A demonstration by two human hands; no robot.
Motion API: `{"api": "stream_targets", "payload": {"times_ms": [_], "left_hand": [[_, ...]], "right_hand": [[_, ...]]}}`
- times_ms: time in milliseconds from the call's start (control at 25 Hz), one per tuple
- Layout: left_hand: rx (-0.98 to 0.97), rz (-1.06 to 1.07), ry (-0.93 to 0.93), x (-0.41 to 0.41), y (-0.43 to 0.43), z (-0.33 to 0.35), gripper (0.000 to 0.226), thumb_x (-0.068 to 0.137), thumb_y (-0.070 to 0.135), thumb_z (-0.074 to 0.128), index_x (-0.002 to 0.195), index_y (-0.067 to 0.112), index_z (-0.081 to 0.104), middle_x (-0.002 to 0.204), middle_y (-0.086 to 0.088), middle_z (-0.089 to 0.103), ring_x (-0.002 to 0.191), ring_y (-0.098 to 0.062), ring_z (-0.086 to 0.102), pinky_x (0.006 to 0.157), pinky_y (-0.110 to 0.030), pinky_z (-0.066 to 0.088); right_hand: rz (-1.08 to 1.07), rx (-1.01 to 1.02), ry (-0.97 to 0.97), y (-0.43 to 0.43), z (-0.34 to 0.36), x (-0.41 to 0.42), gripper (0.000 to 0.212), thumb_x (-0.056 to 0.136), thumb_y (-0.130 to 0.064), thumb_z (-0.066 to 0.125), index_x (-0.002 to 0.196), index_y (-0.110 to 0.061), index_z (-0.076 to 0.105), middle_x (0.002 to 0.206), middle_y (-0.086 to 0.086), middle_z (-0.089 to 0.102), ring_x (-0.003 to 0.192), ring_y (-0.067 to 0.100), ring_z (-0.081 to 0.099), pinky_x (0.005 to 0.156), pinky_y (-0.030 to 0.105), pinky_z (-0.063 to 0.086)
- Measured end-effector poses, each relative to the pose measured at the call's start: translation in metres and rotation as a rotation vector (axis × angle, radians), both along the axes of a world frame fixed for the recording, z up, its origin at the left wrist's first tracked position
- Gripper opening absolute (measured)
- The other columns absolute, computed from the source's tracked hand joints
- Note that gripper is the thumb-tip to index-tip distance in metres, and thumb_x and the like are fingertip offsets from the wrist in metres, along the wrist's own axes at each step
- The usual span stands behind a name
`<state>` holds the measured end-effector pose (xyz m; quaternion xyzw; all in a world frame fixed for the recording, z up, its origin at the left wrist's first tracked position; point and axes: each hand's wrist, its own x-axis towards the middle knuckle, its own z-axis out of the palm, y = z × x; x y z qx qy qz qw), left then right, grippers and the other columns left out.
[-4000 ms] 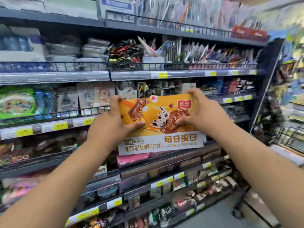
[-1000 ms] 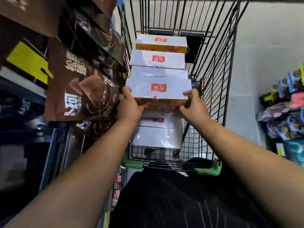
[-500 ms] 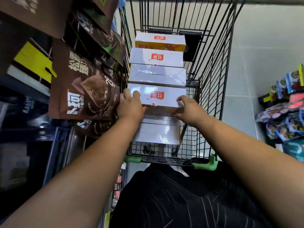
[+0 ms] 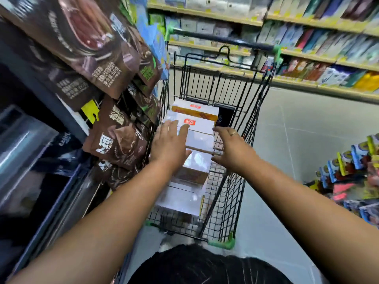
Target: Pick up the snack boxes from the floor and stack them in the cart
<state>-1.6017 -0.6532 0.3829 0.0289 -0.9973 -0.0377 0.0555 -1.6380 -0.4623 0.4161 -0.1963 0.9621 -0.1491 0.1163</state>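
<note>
While neither grip has hold of anything, the left hand (image 4: 170,144) lies spread with straight fingers over the white tops of the snack boxes (image 4: 200,140) at the middle of the frame; whether its fingertips actually press on the cardboard I cannot tell. The right hand (image 4: 231,149) hangs just right of the same boxes, its grip equally wide and empty, a ring (image 4: 233,133) on one finger, above the gap between the boxes and the right wall of the cart (image 4: 215,85).

The boxes stand close together in a row along the left side of the black wire cart, running from lower centre up toward mid-frame; one near the top of the row bears a red label (image 4: 189,121), and the farthest box shows an orange side (image 4: 194,112). Green caps (image 4: 222,243) mark the cart's corners, and its dark handle bar (image 4: 221,41) crosses the upper centre.

Brown snack pouches (image 4: 114,138) hang at the left, crowding the cart's left wall; stocked shelves (image 4: 307,23) run blurred across the upper right above the grey tiled floor (image 4: 307,130); bright packets (image 4: 348,160) hang at the right edge; a dark garment (image 4: 205,267) fills the bottom centre between the two bare forearms.
</note>
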Motion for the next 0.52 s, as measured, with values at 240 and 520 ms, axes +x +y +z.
{"api": "stream_targets", "payload": {"times_ms": [240,520], "left_hand": [[0.012,0.136,0.203,0.028,0.088,0.089,0.09,0.076,0.06,0.067,0.145,0.02,0.026,0.15,-0.014,0.03,0.139,-0.031,0.027,0.115,-0.043,0.023],[0.067,0.311,0.318,0.136,0.121,0.188,0.1,0.074,0.055,0.073,0.15,0.021,0.019,0.155,-0.012,0.021,0.141,-0.031,0.024,0.116,-0.042,0.024]], "right_hand": [[0.222,-0.02,0.177,0.076,0.093,0.003,0.098,0.071,-0.04,0.08,0.148,-0.028,0.02,0.146,0.008,0.034,0.127,0.031,0.044,0.101,0.04,0.043],[0.544,-0.157,0.281,0.08,0.183,0.054,0.103,0.072,-0.048,0.078,0.15,-0.033,0.012,0.153,0.005,0.022,0.131,0.029,0.04,0.101,0.037,0.04]]}}
